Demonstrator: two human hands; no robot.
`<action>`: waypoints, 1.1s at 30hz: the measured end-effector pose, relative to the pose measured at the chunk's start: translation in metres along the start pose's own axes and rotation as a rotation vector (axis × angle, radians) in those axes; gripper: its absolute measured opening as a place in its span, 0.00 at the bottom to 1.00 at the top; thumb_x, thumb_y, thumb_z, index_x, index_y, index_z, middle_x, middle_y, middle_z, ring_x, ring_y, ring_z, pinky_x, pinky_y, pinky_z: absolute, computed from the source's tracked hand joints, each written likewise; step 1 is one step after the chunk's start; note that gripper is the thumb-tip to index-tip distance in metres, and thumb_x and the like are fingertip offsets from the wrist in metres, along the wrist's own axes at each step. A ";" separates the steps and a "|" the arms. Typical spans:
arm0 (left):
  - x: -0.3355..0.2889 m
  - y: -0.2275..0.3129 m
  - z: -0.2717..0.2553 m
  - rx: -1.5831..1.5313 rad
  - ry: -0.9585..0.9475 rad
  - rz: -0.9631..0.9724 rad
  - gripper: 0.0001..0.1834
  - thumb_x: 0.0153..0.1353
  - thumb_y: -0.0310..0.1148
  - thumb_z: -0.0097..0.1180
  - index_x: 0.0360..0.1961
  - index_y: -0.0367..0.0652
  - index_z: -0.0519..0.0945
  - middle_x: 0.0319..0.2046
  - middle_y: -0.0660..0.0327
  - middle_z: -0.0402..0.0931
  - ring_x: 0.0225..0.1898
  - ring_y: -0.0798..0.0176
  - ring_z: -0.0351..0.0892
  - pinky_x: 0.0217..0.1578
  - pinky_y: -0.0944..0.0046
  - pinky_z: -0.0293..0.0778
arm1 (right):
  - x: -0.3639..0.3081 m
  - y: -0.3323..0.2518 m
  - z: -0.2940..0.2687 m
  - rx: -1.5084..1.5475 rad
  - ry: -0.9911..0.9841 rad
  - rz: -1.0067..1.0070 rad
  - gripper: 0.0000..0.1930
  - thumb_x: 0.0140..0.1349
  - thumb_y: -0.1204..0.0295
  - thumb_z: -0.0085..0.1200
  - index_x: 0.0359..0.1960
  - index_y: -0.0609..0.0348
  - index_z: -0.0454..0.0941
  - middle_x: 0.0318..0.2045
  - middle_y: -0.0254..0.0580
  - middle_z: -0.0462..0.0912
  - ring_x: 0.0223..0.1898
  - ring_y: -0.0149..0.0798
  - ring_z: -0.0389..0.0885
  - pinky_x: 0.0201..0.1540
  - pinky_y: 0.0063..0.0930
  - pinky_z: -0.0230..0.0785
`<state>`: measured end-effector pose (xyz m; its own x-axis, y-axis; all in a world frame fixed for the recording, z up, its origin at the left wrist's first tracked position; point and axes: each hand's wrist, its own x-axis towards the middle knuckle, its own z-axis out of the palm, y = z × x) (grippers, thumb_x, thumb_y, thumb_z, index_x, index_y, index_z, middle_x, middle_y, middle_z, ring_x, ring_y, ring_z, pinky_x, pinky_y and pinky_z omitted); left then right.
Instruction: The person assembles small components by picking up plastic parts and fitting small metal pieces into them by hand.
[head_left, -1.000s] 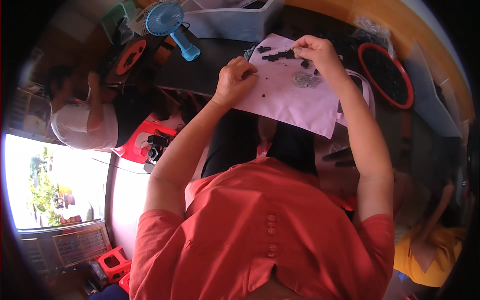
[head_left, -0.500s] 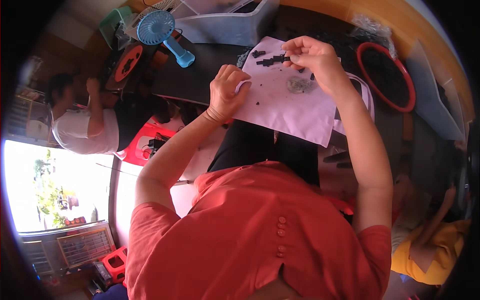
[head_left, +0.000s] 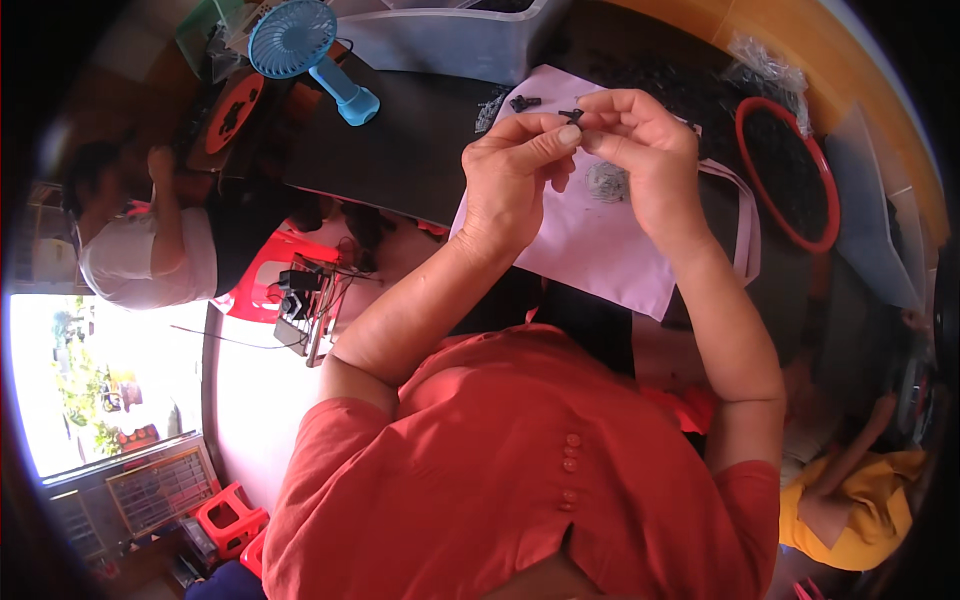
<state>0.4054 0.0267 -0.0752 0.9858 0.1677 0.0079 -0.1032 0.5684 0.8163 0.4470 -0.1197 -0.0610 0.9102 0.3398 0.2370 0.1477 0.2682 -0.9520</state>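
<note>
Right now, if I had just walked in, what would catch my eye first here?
Most likely the two hands meeting at top centre, left hand and right hand pinching a small black part between their fingertips above a pale pink sheet. Next, the blue handheld fan at the upper left, and the red-rimmed round tray of dark pieces to the right.

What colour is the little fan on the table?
Light blue; the handheld fan shows best at the top of the head view.

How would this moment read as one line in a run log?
left hand: pinching small black part | right hand: pinching same part | under hands: pink sheet | nearby: blue fan, red ring
</note>
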 end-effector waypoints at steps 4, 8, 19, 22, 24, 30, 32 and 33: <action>0.005 -0.005 -0.007 -0.012 -0.003 0.000 0.05 0.58 0.22 0.63 0.34 0.31 0.81 0.28 0.56 0.80 0.25 0.65 0.77 0.24 0.68 0.70 | -0.002 0.008 0.002 -0.096 -0.032 -0.054 0.10 0.58 0.85 0.57 0.41 0.64 0.80 0.36 0.36 0.83 0.39 0.28 0.81 0.44 0.22 0.75; 0.011 0.003 -0.031 0.020 0.044 0.026 0.06 0.62 0.25 0.61 0.34 0.32 0.79 0.29 0.54 0.80 0.27 0.63 0.77 0.25 0.66 0.72 | 0.007 0.022 -0.007 -0.481 -0.031 -0.279 0.09 0.56 0.85 0.56 0.38 0.61 0.81 0.33 0.35 0.82 0.36 0.32 0.82 0.41 0.25 0.75; 0.008 0.004 -0.070 0.215 -0.127 -0.073 0.09 0.64 0.21 0.57 0.44 0.30 0.80 0.33 0.58 0.79 0.30 0.69 0.76 0.30 0.71 0.72 | 0.032 0.041 -0.008 -1.301 -0.113 -0.608 0.05 0.50 0.77 0.58 0.27 0.52 0.84 0.28 0.34 0.79 0.38 0.43 0.79 0.43 0.38 0.69; 0.006 0.003 -0.070 0.269 -0.150 -0.027 0.08 0.63 0.20 0.59 0.43 0.31 0.81 0.32 0.61 0.79 0.29 0.71 0.76 0.30 0.72 0.72 | 0.038 0.055 -0.009 -1.387 -0.139 -0.637 0.04 0.50 0.76 0.58 0.25 0.51 0.84 0.28 0.34 0.79 0.39 0.43 0.78 0.45 0.39 0.67; 0.007 0.000 -0.072 0.290 -0.169 -0.024 0.07 0.62 0.21 0.59 0.42 0.33 0.81 0.31 0.62 0.80 0.28 0.72 0.76 0.29 0.72 0.72 | 0.039 0.057 -0.011 -1.416 -0.166 -0.640 0.04 0.50 0.76 0.58 0.27 0.52 0.83 0.30 0.34 0.79 0.40 0.43 0.78 0.44 0.39 0.67; 0.008 -0.004 -0.071 0.307 -0.141 0.008 0.07 0.61 0.20 0.60 0.41 0.34 0.82 0.27 0.65 0.79 0.24 0.75 0.73 0.26 0.75 0.71 | 0.037 0.062 -0.007 -1.497 -0.145 -0.735 0.05 0.51 0.78 0.57 0.29 0.54 0.77 0.32 0.36 0.78 0.40 0.43 0.77 0.44 0.39 0.65; 0.009 0.000 -0.070 0.328 -0.140 -0.028 0.08 0.61 0.21 0.60 0.42 0.34 0.82 0.29 0.64 0.79 0.26 0.74 0.75 0.27 0.74 0.72 | 0.036 0.059 -0.008 -1.496 -0.133 -0.752 0.05 0.51 0.78 0.56 0.30 0.54 0.76 0.32 0.36 0.77 0.38 0.43 0.77 0.44 0.39 0.64; 0.010 0.002 -0.069 0.348 -0.139 -0.062 0.08 0.61 0.21 0.60 0.42 0.33 0.82 0.30 0.63 0.80 0.28 0.73 0.77 0.29 0.73 0.73 | 0.036 0.055 -0.010 -1.397 -0.146 -0.723 0.05 0.53 0.78 0.55 0.31 0.55 0.75 0.32 0.38 0.77 0.37 0.45 0.77 0.43 0.39 0.65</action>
<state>0.4056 0.0854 -0.1132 0.9998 0.0170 0.0107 -0.0148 0.2626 0.9648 0.4920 -0.1013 -0.1063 0.4605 0.6161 0.6391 0.8176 -0.5747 -0.0350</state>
